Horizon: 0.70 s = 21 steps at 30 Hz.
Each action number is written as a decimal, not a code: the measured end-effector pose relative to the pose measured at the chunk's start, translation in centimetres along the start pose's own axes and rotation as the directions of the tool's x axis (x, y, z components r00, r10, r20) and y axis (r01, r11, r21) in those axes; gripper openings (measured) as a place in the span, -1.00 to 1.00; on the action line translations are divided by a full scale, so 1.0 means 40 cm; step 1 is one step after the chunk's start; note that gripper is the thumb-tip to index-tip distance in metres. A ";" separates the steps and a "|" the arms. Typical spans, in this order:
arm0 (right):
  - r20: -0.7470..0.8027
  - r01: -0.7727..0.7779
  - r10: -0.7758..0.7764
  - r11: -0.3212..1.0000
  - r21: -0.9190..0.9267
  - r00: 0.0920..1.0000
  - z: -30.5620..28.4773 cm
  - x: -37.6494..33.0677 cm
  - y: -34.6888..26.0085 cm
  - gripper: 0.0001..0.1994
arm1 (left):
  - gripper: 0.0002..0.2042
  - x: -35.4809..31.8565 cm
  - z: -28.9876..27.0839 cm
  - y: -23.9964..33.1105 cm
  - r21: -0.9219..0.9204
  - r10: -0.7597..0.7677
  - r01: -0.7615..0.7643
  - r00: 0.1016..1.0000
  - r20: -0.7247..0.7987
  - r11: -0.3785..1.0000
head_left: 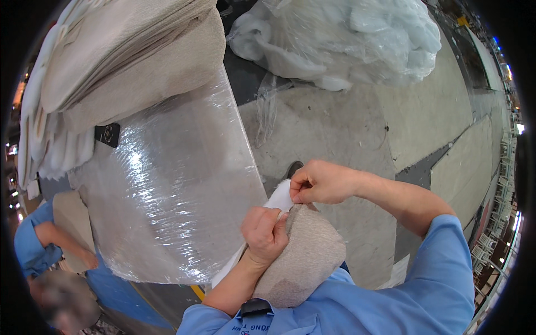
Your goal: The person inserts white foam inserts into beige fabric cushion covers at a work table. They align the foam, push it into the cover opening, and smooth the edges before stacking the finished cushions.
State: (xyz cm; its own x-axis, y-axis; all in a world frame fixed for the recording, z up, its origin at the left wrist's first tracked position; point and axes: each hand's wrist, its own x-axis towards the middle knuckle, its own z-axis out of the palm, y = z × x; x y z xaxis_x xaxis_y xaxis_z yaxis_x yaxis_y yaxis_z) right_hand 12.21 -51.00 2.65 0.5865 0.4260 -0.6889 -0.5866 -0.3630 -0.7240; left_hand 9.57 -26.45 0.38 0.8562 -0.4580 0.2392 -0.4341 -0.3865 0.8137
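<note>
Close to my body I hold a beige woven fabric cover (pixel 306 251), with a strip of white padding (pixel 281 196) showing along its far and left side. My left hand (pixel 264 234) is closed, thumb and fingers pinching the edge where the white padding meets the fabric. Just beyond it to the right, my right hand (pixel 321 183) pinches the same edge at its far corner, fingertips pressed together. The two hands are a short way apart along that edge. What lies inside the cover is hidden.
A plastic-wrapped table (pixel 184 167) stands at my left, bearing stacked beige fabric pieces (pixel 151 72), white padding (pixel 67 151) and a black phone (pixel 108 134). A clear bag of white stuffing (pixel 340 39) lies ahead on the floor. A person in blue (pixel 36 240) works at lower left.
</note>
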 end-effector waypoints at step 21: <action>0.184 0.433 -0.416 0.655 -0.619 0.891 -0.006 -0.023 -0.045 -0.90 | -0.90 -0.023 -0.017 0.003 -0.184 0.116 -0.107 0.993 0.038 0.977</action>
State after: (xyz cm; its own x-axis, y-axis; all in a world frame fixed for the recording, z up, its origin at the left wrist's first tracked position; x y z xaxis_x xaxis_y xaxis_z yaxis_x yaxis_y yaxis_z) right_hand 12.84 -50.95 4.58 0.6638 0.6826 -0.3059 0.2153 -0.5660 -0.7958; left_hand 8.94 -25.53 0.62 0.7887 -0.5298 0.3118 -0.4646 -0.1815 0.8667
